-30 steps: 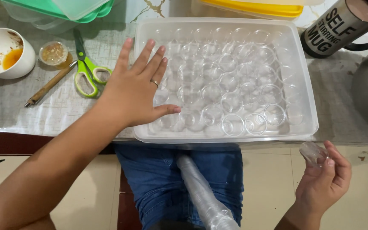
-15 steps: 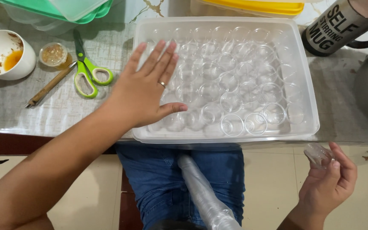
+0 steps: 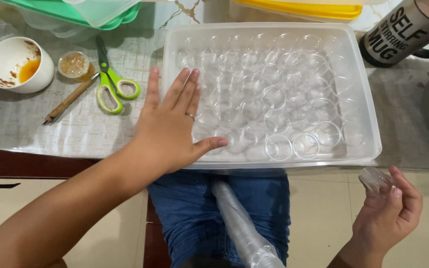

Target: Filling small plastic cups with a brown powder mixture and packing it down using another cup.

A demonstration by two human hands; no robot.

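Clear plastic fills the middle of the frame: a shallow rectangular tray point(image 3: 368, 129) packed with small transparent cups point(image 3: 279, 146), their rims so alike and so glassy that you cannot count them or tell stacked from single. Your left hand point(image 3: 172, 131) lies flat, fingers spread, over the tray's near-left corner, palm covering the rim and whatever cups sit under it; a ring shows on one finger. Your right hand point(image 3: 391, 213), lower right of the frame and well apart from the tray, is curled around one small clear cup point(image 3: 376, 179), pinched between thumb and fingertips, its base hidden in the palm. A sleeve of nested clear cups point(image 3: 239, 223) lies along your blue-jeaned lap, its lower end cut off at the bottom edge. Upper left: a white bowl point(image 3: 18, 64) with orange residue, a small round container point(image 3: 74, 64), green-handled scissors point(image 3: 110, 84), a wooden-handled tool point(image 3: 68, 101) whose tip is hard to make out. Green point(image 3: 75, 12) and yellow point(image 3: 299, 7) lidded containers are cropped by the top edge; a dark mug point(image 3: 403, 30) is cut off upper right.
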